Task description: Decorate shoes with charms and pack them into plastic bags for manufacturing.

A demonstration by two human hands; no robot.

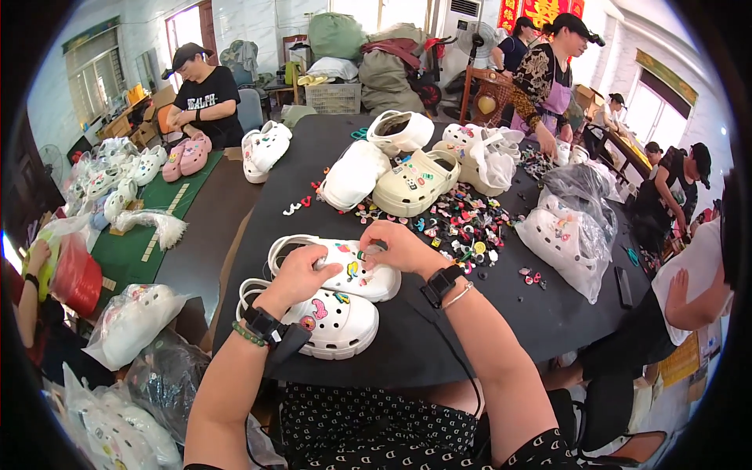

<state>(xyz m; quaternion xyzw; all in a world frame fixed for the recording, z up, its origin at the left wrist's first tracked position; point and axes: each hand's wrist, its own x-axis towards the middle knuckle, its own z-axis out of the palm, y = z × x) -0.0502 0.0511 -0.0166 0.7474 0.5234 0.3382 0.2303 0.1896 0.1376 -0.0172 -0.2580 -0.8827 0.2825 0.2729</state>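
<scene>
White clog (356, 291), the farther of two on the black table (478, 329), appears at the charm-fitting step, left hand (294, 277) parted-fingered against its upper, right hand (401, 249) pinched on a small, unclear piece (378, 246), so pressing probably calls for steady backing

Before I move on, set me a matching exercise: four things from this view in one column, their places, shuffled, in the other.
Things
1. Charm-dotted white foam clog
2. Pair of pink foam clogs
3. Small multicoloured charms
4. Slim black rectangular device

Places
A. Near the right edge of the black tabletop
B. On the green mat, left
C. Under the left grip and right grip
D. Heaped loose at mid-table

Pairs: 1-C; 2-B; 3-D; 4-A
</scene>
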